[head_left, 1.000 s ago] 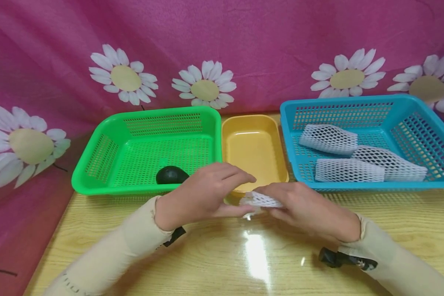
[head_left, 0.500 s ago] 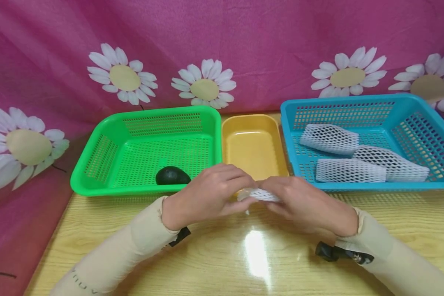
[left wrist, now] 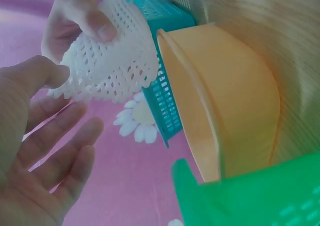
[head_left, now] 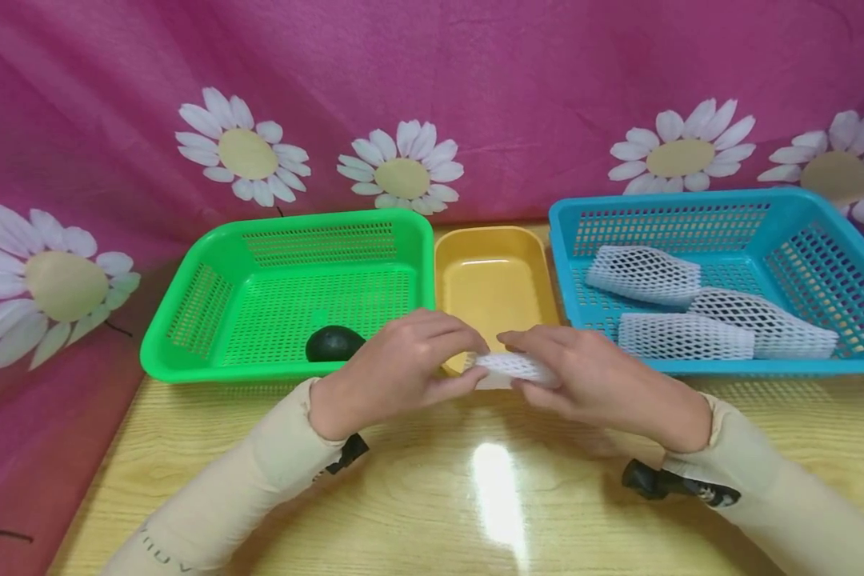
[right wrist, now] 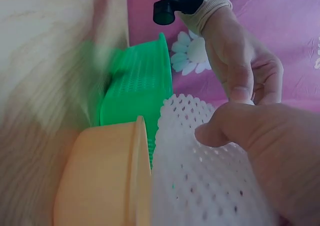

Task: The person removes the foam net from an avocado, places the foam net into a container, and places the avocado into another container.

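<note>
Above the near end of the yellow tray [head_left: 495, 296], both hands hold a white foam net sleeve [head_left: 516, 367], which looks flattened. My right hand [head_left: 605, 384] grips it, thumb on its near side, as the right wrist view shows with the sleeve [right wrist: 200, 176] large in front. My left hand [head_left: 403, 368] pinches the sleeve's left edge between thumb and forefinger. In the left wrist view the other left fingers [left wrist: 65, 161] are spread loosely below the sleeve [left wrist: 112, 55]. A dark avocado [head_left: 334, 343] lies in the green basket [head_left: 288, 372], beside my left wrist.
Right of the yellow tray stands a blue basket [head_left: 763, 366] with three net-sleeved pieces, one of them a sleeve [head_left: 644, 274] at the back left. A pink flowered cloth [head_left: 504, 104] hangs behind. The wooden table [head_left: 432, 496] extends in front.
My left thumb and fingers have come together on the sleeve's left edge. Both hands have risen slightly toward the yellow tray, and the sleeve has turned flatter. Basket contents look unchanged.
</note>
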### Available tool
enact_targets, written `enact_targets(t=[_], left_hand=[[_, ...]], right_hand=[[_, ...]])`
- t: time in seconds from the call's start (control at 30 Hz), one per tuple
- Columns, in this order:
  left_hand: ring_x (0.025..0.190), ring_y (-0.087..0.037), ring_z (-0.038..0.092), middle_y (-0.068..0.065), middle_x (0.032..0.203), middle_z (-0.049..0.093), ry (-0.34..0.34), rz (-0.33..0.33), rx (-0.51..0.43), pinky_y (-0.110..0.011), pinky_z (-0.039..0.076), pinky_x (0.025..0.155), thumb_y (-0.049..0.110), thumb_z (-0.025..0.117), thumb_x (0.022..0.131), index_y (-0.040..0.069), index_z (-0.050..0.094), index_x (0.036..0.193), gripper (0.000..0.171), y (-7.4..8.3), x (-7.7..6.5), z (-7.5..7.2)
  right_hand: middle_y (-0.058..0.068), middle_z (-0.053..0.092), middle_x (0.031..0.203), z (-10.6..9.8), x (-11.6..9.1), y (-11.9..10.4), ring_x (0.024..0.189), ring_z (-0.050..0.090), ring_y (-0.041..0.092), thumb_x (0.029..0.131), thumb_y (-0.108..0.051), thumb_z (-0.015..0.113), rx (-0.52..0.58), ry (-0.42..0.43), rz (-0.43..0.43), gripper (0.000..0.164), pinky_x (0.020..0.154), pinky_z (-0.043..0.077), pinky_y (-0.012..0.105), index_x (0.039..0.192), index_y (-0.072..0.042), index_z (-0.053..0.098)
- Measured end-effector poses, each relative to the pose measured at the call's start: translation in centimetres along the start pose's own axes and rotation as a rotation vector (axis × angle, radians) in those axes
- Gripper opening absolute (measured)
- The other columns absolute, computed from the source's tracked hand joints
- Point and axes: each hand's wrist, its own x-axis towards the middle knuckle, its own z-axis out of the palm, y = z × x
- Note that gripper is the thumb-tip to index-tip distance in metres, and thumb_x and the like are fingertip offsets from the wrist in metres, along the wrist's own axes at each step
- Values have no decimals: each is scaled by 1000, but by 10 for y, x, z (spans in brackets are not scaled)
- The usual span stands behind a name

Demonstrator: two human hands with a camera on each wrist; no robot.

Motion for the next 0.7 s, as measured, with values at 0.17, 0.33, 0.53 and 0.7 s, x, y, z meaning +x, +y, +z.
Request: enact_targets(t=[0.17, 0.33, 0.53, 0.7], left_hand=[[84, -9, 70, 3, 93, 75, -6, -37, 9, -25, 57, 84, 29, 72, 86, 12, 72, 98, 22, -3, -1, -3], [83, -11, 70, 1, 93, 75, 33, -52, -1, -25, 58, 81, 27, 72, 85, 9, 72, 100, 23, -8, -2, -9], [83, -15, 70, -3, 90, 75, 119, -77, -38, -27, 58, 81, 23, 76, 82, 7, 72, 97, 23, -14, -3, -19], [85, -15, 70, -1, 88, 75, 150, -104, -56, -29, 58, 83, 22, 76, 82, 8, 73, 95, 20, -16, -7, -21]], right_hand=[[6, 74, 97, -3, 4, 4, 72, 68, 11, 79, -16, 77, -12, 30, -54, 44, 60, 55, 21, 120, -6, 65], [2, 74, 91, -8, 10, 8, 71, 68, 10, 77, -8, 78, -21, 37, -95, 41, 61, 56, 22, 116, -6, 66], [3, 75, 97, -14, 18, 9, 76, 70, 13, 78, -5, 78, -17, 17, -71, 43, 63, 58, 27, 119, -8, 65], [2, 74, 97, -20, 26, 11, 71, 67, 11, 78, -4, 77, -34, 12, -57, 41, 61, 57, 27, 117, -12, 66]])
